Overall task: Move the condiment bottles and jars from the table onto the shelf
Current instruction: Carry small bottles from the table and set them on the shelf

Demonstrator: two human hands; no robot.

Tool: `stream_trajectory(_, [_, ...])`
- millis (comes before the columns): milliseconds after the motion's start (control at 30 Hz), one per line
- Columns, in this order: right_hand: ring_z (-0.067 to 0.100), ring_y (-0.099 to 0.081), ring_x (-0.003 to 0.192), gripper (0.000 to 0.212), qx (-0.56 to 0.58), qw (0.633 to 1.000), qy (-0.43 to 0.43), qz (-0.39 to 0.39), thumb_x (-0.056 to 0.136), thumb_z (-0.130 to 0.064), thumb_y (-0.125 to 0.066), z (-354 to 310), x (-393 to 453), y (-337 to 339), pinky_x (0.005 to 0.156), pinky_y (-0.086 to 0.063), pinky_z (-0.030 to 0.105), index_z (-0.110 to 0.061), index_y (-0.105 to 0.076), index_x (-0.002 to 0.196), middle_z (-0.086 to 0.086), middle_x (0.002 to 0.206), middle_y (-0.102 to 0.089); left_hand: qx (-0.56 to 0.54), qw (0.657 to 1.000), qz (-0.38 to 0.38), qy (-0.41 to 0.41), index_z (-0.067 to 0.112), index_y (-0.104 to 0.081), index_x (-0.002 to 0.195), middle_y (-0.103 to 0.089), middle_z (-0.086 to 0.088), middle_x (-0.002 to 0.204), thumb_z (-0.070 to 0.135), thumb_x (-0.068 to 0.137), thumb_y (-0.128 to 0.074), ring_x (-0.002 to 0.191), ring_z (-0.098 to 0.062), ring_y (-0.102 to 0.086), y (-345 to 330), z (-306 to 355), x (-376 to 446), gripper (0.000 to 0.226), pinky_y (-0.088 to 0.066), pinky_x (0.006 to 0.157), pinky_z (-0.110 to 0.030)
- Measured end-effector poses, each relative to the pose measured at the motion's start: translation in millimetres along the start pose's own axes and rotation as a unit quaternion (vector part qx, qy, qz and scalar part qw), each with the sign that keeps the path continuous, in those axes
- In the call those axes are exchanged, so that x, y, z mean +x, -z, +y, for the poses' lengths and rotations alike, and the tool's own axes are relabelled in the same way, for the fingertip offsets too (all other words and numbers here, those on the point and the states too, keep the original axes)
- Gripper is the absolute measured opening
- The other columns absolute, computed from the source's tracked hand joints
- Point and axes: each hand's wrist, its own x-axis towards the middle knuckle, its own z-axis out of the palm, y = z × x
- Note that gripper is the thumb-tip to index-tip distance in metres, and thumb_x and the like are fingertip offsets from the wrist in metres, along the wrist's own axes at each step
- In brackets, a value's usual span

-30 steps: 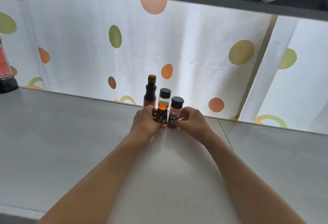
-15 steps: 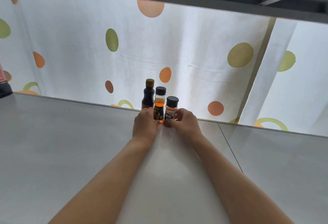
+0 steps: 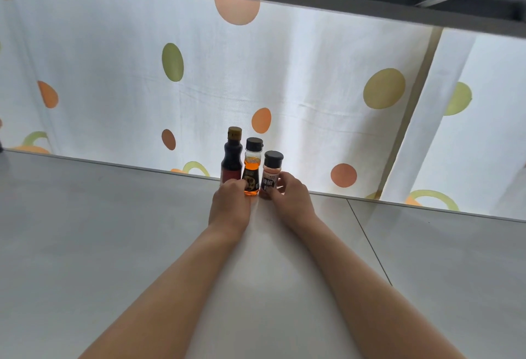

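Three small condiment containers stand upright in a tight row near the back edge of the grey shelf (image 3: 113, 230), in front of a white curtain (image 3: 284, 79) printed with orange and green dots. On the left is a dark sauce bottle (image 3: 231, 156) with a gold cap, in the middle an amber oil bottle (image 3: 252, 169) with a black cap, and on the right a spice jar (image 3: 270, 173) with a black lid and reddish contents; the three sit just beside one another, seemingly touching. The left hand (image 3: 229, 206) lies low at the base of the dark sauce bottle and the amber oil bottle, its fingers curled against them, though the head view does not make clear whether it really grips either one. The right hand (image 3: 291, 196) has its fingers and thumb wrapped round the lower part of the spice jar, covering part of its label. Both forearms stretch forward over the shelf surface from the bottom of the view. A dark beam (image 3: 341, 0) of the level above crosses the top, and a thin seam (image 3: 370, 242) runs across the shelf to the right of the right forearm
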Motion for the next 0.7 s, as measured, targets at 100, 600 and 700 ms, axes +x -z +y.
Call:
stream_trajectory(100, [0.015, -0.065, 0.101, 0.033, -0.017, 1.000, -0.005, -0.005, 0.095, -0.027, -0.056, -0.3, -0.8, -1.1, 0.090, -0.052, 0.041, -0.022, -0.057, 0.128, -0.003, 0.119, -0.068, -0.001, 1.000, -0.009, -0.001, 0.005, -0.067, 0.103, -0.064, -0.016, 0.103, 0.012, 0.091, -0.054, 0.093, -0.034, -0.059, 0.8, 1.7, -0.6, 0.019, -0.042, 0.075, -0.033])
stream_trajectory(600, [0.021, -0.064, 0.105, 0.030, -0.086, 0.996, -0.021, 0.009, 0.097, -0.036, -0.054, 1.8, 3.7, -3.6, 0.078, -0.045, 0.032, -0.022, -0.060, 0.123, -0.002, 0.116, -0.070, 0.021, 0.999, -0.034, -0.005, 0.004, -0.061, 0.110, -0.060, -0.014, 0.113, 0.017, 0.096, -0.052, 0.099, -0.032, -0.059, 4.3, 9.2, -2.4, 0.021, -0.046, 0.081, -0.036])
stream_trajectory(700, [0.024, -0.063, 0.098, 0.031, -0.084, 0.996, -0.041, 0.011, 0.096, -0.035, -0.057, 1.8, 0.8, -6.0, 0.076, -0.045, 0.033, -0.015, -0.060, 0.119, 0.001, 0.103, -0.069, 0.021, 0.999, -0.043, 0.002, 0.004, -0.061, 0.108, -0.060, -0.014, 0.112, 0.017, 0.096, -0.053, 0.098, -0.031, -0.060, 2.4, 5.5, -4.1, 0.019, -0.044, 0.077, -0.034])
